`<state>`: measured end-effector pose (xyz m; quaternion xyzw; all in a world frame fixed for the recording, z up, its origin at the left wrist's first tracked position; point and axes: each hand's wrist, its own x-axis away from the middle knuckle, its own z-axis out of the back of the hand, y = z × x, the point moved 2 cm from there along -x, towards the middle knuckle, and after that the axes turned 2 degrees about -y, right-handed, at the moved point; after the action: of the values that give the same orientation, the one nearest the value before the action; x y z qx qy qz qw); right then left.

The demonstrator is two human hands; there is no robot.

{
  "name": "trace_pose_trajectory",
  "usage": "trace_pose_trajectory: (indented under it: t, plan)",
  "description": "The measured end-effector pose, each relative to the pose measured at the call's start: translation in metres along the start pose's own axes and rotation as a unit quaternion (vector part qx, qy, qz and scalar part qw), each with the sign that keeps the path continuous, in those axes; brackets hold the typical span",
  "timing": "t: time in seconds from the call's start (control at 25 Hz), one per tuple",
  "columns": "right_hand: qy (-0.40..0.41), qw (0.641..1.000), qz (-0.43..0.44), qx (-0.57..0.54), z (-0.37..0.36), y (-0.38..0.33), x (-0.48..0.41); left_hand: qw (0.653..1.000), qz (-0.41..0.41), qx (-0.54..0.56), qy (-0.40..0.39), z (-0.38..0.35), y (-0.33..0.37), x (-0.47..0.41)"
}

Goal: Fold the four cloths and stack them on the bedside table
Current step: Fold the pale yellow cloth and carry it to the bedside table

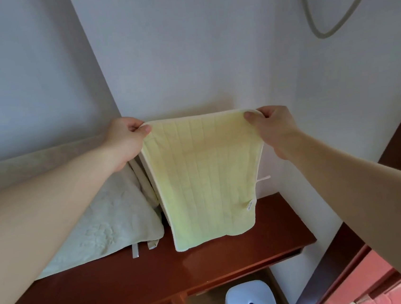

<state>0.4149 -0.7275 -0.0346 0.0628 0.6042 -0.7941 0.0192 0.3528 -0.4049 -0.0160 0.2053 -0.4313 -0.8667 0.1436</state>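
Note:
A pale yellow-green cloth with white edging hangs in front of the white wall, stretched between both hands. My left hand pinches its top left corner and my right hand pinches its top right corner. The cloth's lower edge hangs just over the dark red-brown wooden table. A small white label shows near its lower right corner. No other cloths of the task are plainly in view.
A pale quilted pillow lies at the left, against the table's edge. A white plastic stool stands on the floor under the table. Dark wooden furniture and a reddish box stand at the right.

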Motion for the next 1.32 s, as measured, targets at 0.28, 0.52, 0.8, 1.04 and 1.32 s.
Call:
trace_pose_trajectory:
  t: [0.28, 0.52, 0.8, 1.04, 1.32]
  plan:
    - [0.012, 1.000, 0.018, -0.013, 0.011, -0.035, -0.015, 0.999, -0.027, 0.011, 0.043, 0.017, 0.043, -0.010]
    - [-0.030, 0.999, 0.036, -0.004, 0.017, -0.024, 0.019, 0.998, -0.038, 0.029, 0.029, 0.022, 0.024, 0.035]
    - [-0.140, 0.988, -0.030, 0.058, 0.011, 0.073, 0.085, 0.996, 0.024, -0.011, -0.082, 0.007, -0.074, 0.128]
    - [-0.164, 0.978, -0.080, 0.100, -0.002, 0.130, 0.131, 0.986, 0.052, -0.037, -0.153, 0.004, -0.120, 0.167]
    - [-0.136, 0.979, -0.087, 0.128, -0.018, 0.128, 0.165, 0.974, 0.051, -0.051, -0.217, 0.013, -0.146, 0.177]
